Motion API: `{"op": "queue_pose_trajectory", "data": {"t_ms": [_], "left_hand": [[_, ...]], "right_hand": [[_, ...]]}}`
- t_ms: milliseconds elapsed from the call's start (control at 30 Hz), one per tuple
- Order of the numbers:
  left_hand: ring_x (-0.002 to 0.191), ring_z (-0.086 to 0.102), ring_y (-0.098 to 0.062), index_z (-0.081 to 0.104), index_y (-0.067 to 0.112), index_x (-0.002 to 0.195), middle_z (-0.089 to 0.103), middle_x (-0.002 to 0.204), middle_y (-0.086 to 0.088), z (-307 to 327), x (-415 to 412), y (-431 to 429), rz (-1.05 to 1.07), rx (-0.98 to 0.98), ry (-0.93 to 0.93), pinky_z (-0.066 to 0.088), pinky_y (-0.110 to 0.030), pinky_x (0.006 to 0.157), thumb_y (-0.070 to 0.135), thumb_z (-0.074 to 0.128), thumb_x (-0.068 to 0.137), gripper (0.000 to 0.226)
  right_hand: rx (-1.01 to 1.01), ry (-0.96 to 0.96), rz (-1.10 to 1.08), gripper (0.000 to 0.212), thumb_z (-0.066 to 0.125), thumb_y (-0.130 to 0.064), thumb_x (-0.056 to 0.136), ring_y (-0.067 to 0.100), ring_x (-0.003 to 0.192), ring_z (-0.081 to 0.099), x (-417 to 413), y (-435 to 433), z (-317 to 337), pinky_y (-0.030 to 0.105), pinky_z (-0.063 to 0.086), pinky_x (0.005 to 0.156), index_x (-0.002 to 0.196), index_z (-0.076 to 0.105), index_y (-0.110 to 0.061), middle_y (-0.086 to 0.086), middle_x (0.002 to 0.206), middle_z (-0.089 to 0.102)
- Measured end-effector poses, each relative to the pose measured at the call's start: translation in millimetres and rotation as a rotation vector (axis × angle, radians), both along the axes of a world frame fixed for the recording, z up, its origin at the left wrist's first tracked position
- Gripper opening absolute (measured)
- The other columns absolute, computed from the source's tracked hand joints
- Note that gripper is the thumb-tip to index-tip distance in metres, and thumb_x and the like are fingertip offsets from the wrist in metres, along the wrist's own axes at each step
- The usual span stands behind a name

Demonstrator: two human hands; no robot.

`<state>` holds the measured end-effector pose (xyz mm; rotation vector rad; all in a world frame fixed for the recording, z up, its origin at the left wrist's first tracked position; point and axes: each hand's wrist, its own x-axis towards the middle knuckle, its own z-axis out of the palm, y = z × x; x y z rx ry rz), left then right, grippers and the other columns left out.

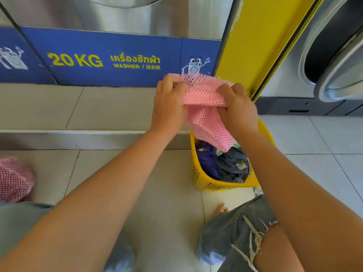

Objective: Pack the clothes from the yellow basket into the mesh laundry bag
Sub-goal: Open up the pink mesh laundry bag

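A pink mesh laundry bag (204,99) hangs in the air above the yellow basket (204,180), its lower end dangling into the basket's far side. My left hand (169,105) grips the bag's left edge and my right hand (238,108) grips its right edge. The basket stands on the tiled floor and holds dark clothes (225,163): a purple garment on the left, a dark grey-blue one on the right, a bit of light green beneath the bag.
A steel washer with a blue "20 KG" panel (110,59) stands behind a raised step (78,132). A yellow post (255,42) and another washer with an open door (337,61) are at right. A second pink mesh bag (14,179) lies at far left. My knees in frayed denim (239,232) are below.
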<state>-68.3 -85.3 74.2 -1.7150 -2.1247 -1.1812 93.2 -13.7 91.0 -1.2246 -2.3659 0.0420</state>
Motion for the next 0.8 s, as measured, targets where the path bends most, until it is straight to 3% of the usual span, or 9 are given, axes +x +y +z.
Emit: {"op": "queue_pose_trajectory", "data": {"t_ms": [100, 233, 367, 533, 600, 800], "left_hand": [[0.108, 0.060, -0.036, 0.069, 0.006, 0.112, 0.055, 0.122, -0.020, 12.9, -31.8, -28.4, 0.068, 0.083, -0.134, 0.046, -0.034, 0.082, 0.003, 0.065, 0.079, 0.033], [0.099, 0.062, -0.036, 0.066, 0.011, 0.115, 0.059, 0.114, -0.012, 3.3, -74.2, -59.7, 0.152, -0.132, -0.153, 0.046, -0.038, 0.075, 0.001, 0.057, 0.083, 0.034], [0.101, 0.061, -0.038, 0.065, 0.012, 0.114, 0.064, 0.113, -0.013, -19.5, -103.7, -79.1, 0.195, -0.319, -0.147, 0.044, -0.039, 0.076, -0.002, 0.059, 0.081, 0.037], [0.100, 0.063, -0.035, 0.066, 0.012, 0.114, 0.067, 0.112, -0.011, -47.4, -119.2, -86.0, 0.204, -0.392, -0.240, 0.042, -0.033, 0.074, -0.003, 0.057, 0.085, 0.034], [0.105, 0.062, -0.035, 0.066, 0.014, 0.119, 0.067, 0.118, -0.012, -55.4, -119.5, -84.8, 0.172, -0.436, -0.273, 0.046, -0.035, 0.081, -0.004, 0.056, 0.086, 0.039], [0.112, 0.060, -0.033, 0.065, 0.008, 0.122, 0.064, 0.125, -0.015, -68.5, -119.3, -83.6, 0.098, -0.470, -0.435, 0.047, -0.034, 0.090, -0.014, 0.057, 0.080, 0.049]], "right_hand": [[-0.013, 0.085, 0.091, 0.030, 0.055, -0.015, 0.089, 0.038, 0.086, 0.059, -41.6, -14.5, 8.1, 0.031, 0.035, 0.057, 0.119, 0.058, -0.011, 0.017, 0.113, 0.054], [-0.173, 0.079, 0.227, 0.033, 0.056, -0.016, 0.091, 0.038, 0.093, 0.057, -78.7, -28.5, -11.7, 0.035, 0.042, 0.068, 0.123, 0.057, -0.010, 0.019, 0.112, 0.052], [-0.392, -0.072, 0.284, 0.033, 0.050, -0.030, 0.097, 0.033, 0.100, 0.058, -102.1, -33.5, -46.6, 0.038, 0.048, 0.081, 0.129, 0.053, -0.022, 0.011, 0.115, 0.054], [-0.426, -0.231, 0.282, 0.044, 0.052, -0.048, 0.093, 0.027, 0.127, 0.046, -121.6, -39.9, -71.0, 0.047, 0.031, 0.105, 0.135, 0.047, -0.038, 0.002, 0.135, 0.052], [-0.461, -0.204, 0.295, 0.050, 0.056, -0.051, 0.090, 0.024, 0.131, 0.043, -126.3, -44.0, -78.5, 0.046, 0.027, 0.107, 0.136, 0.045, -0.039, -0.001, 0.140, 0.048], [-0.531, -0.168, 0.327, 0.039, 0.056, -0.048, 0.091, 0.018, 0.126, 0.046, -133.4, -48.9, -101.7, 0.041, 0.027, 0.101, 0.128, 0.054, -0.037, -0.007, 0.133, 0.055]]}}
